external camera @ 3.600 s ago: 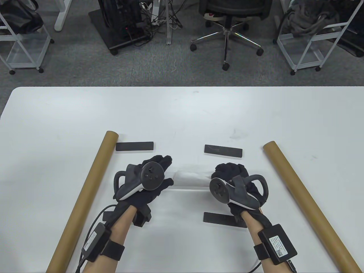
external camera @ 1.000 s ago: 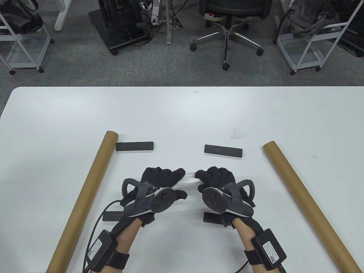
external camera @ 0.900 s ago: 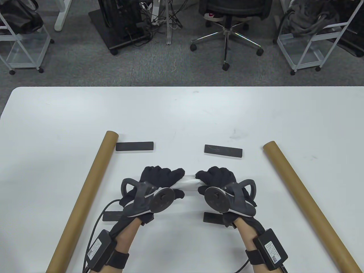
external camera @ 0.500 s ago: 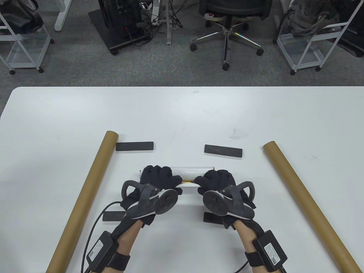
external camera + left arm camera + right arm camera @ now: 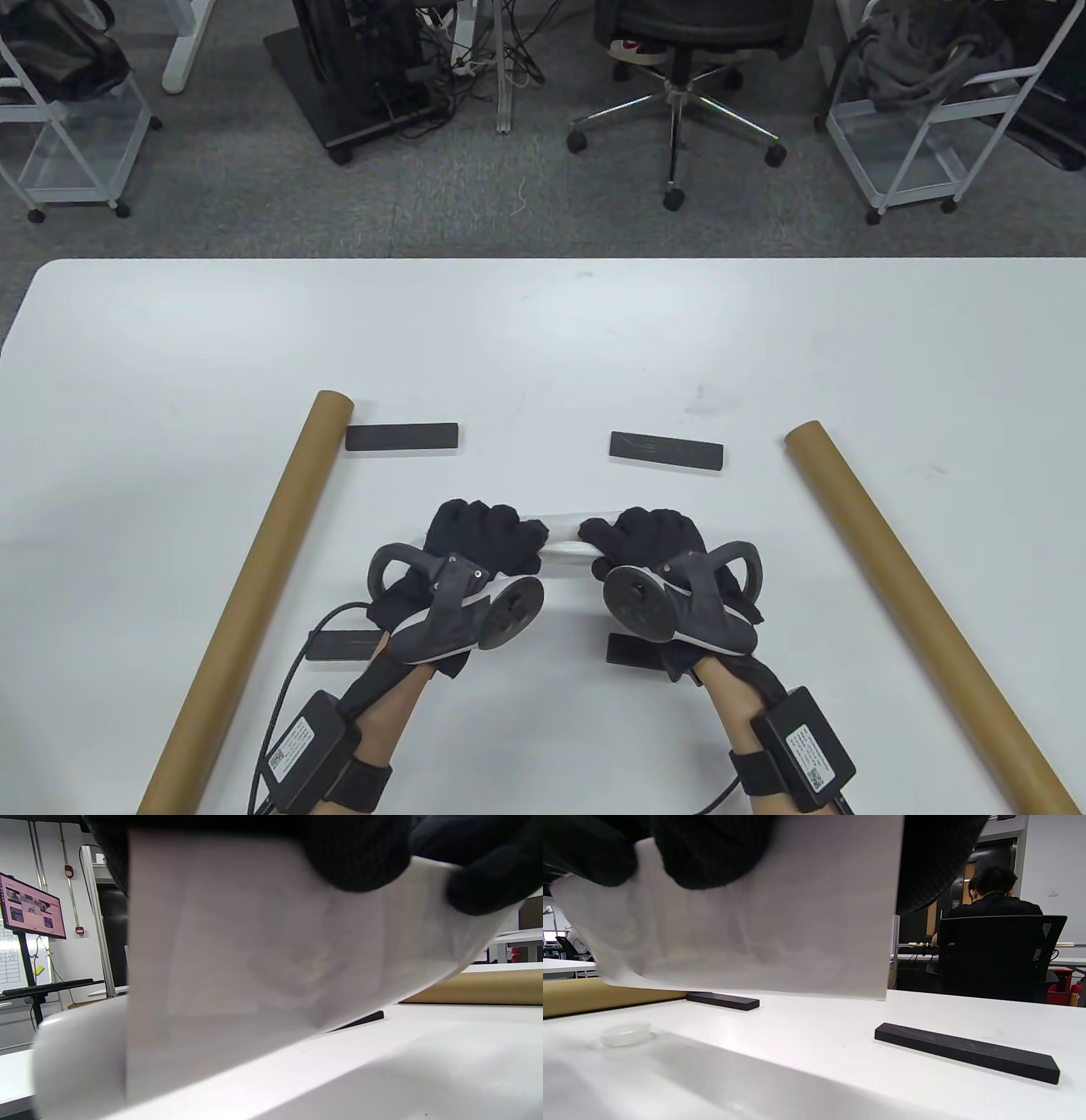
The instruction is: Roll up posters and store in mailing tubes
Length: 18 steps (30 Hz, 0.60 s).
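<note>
Both gloved hands meet at the table's middle on a partly rolled white poster (image 5: 564,548). My left hand (image 5: 509,536) grips its left part and my right hand (image 5: 618,535) its right part, fingers curled over the paper. In the left wrist view the poster (image 5: 263,955) hangs from my fingers (image 5: 360,853) down to the table, with a rolled part at the lower left. The right wrist view shows the sheet (image 5: 780,925) lifted off the table under my fingers (image 5: 712,853). One brown mailing tube (image 5: 254,594) lies to the left and another (image 5: 916,603) to the right.
Black weight bars lie at the back left (image 5: 403,437), back right (image 5: 666,450), near left (image 5: 344,647) and near right (image 5: 632,652). A small clear disc (image 5: 625,1033) sits beside a tube. A person (image 5: 992,899) sits at a desk beyond the table.
The hands moved from the roll's ends to its middle. Half a second ago the white roll showed beyond the fingers; now the hands cover most of it and the left wrist has tipped further.
</note>
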{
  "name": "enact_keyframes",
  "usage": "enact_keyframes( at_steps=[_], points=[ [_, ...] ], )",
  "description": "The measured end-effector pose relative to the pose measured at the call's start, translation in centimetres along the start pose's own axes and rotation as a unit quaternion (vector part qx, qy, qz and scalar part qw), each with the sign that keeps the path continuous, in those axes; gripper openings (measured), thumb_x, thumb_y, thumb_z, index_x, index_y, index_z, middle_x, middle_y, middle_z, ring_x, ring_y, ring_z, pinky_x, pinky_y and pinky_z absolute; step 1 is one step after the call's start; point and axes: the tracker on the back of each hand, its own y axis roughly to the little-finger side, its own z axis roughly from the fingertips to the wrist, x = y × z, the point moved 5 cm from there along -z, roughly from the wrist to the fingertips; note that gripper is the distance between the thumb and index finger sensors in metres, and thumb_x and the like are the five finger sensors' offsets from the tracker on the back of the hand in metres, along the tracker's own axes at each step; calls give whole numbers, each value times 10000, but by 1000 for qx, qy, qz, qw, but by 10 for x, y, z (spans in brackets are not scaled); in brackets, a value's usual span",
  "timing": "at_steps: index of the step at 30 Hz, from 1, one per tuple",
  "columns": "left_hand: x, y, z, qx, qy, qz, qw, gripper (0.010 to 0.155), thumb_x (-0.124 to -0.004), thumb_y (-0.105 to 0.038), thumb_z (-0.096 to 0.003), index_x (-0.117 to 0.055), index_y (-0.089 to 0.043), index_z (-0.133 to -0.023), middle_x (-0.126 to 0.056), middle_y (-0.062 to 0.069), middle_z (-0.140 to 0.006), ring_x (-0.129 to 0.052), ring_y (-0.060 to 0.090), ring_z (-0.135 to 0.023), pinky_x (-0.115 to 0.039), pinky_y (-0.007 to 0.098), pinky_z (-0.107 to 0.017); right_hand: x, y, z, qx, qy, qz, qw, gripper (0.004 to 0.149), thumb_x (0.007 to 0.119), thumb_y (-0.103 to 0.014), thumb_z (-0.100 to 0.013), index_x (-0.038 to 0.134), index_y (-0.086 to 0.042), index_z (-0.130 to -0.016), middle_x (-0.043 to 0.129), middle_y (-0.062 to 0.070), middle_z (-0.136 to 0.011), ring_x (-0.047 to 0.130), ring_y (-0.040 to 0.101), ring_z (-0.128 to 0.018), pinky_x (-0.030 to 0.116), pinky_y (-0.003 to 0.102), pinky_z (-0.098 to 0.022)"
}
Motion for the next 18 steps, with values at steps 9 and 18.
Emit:
enact_keyframes(
  at_steps=[9,18],
  points=[
    [-5,-5,-3,-6,2,-2,1000,414,-690,-426,-530,-802,-343,-920,-1009,-67,-819,-1058,165,-650,-814,469,-730,6,-5,-3,-10,1,38,999,506,759,-322,-433,718,-208,-924,943,-33,-741,1019,238,-631,786,538,-624],
    [-8,-3,-4,-3,27,-16,999,477,-789,-511,-463,-752,-378,-919,-893,-120,-729,-907,155,-579,-771,485,-733,11,-8,-4,-21,-56,-16,998,453,592,-263,-536,606,-160,-976,808,72,-765,855,316,-567,682,649,-642]
  ],
)
